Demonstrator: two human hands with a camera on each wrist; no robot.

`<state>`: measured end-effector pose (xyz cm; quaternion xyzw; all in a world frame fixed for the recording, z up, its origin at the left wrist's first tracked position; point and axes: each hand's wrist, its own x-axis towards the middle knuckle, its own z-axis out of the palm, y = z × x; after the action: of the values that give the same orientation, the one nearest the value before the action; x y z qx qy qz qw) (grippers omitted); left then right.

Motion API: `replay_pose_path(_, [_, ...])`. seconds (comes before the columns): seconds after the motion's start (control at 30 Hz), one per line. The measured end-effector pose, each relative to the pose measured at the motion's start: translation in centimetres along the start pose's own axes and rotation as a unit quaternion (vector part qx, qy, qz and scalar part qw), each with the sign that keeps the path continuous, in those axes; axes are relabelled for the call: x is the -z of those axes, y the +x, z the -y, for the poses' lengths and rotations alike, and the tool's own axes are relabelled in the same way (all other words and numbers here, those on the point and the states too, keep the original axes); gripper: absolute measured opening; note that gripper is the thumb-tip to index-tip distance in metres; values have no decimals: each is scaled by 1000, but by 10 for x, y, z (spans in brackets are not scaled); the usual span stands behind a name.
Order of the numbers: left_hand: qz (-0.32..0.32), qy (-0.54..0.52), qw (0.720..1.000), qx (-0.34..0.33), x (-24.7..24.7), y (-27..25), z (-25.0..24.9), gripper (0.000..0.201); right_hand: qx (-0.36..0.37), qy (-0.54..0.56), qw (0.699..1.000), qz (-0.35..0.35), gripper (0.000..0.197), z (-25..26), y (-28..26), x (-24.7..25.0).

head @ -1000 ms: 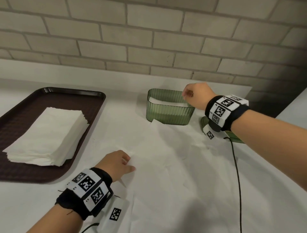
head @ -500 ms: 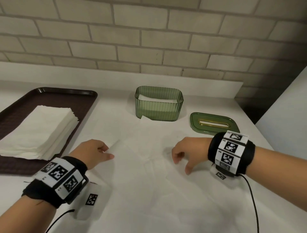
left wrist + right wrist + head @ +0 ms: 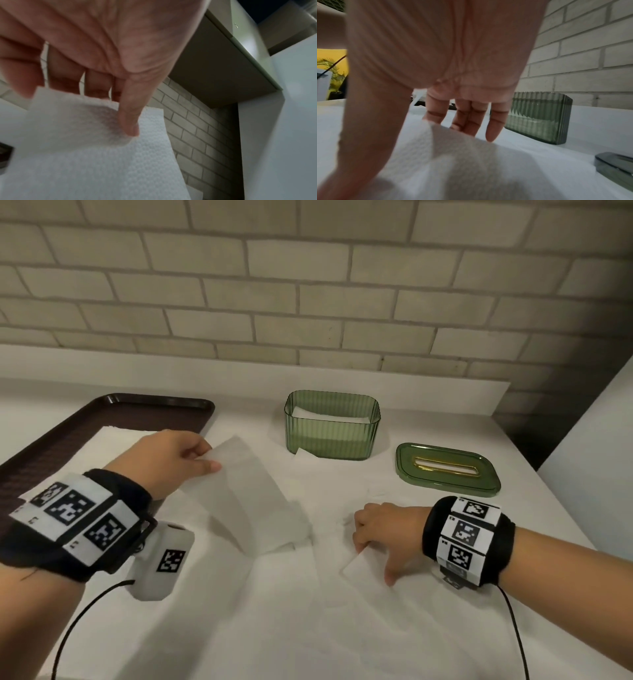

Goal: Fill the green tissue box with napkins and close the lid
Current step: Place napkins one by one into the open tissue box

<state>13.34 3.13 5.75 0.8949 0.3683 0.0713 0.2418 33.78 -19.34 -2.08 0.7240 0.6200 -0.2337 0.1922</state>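
My left hand pinches a napkin lifted off the desk. My right hand pinches another napkin's corner there. The box stands open behind, napkins inside, lid flat just right of it.

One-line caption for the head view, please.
Left hand lifts a napkin while right hand pinches another; green box open, lid beside it.

tray left, box middle, lid right
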Motion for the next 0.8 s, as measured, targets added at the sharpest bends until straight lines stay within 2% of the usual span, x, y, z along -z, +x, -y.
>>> replay_pose_path(0.13, [2, -44, 999, -12, 8, 10, -16, 11, 1, 95, 993, -73, 22, -4, -5, 6])
replay_pose_path(0.27, [19, -102, 994, -30, 8, 32, -26, 12, -9, 144, 977, -159, 28, -20, -25, 21])
replay_pose_path(0.37, [30, -195, 980, -38, 3, 60, -33, 12, -4, 185, 956, -226, 18, -35, -38, 27])
replay_pose_path(0.47, [18, -306, 952, -4, -6, 96, -46, 11, -26, 255, 904, -342, 12, -49, -53, 26])
replay_pose_path(0.57, [25, -368, 928, 60, -15, 132, -62, 4, -46, 356, 825, -437, 13, -58, -69, 20])
replay_pose_path(0.67, [48, -392, 912, 110, -30, 165, -72, 18, -37, 448, 750, -486, 16, -62, -84, 11])
replay_pose_path(0.77, [71, -415, 897, 135, -48, 189, -81, 24, -43, 468, 710, -524, 16, -65, -93, 2])
replay_pose_path(0.8, [79, -414, 896, 142, -54, 196, -84, 26, -44, 474, 701, -531, 22, -66, -95, -1])
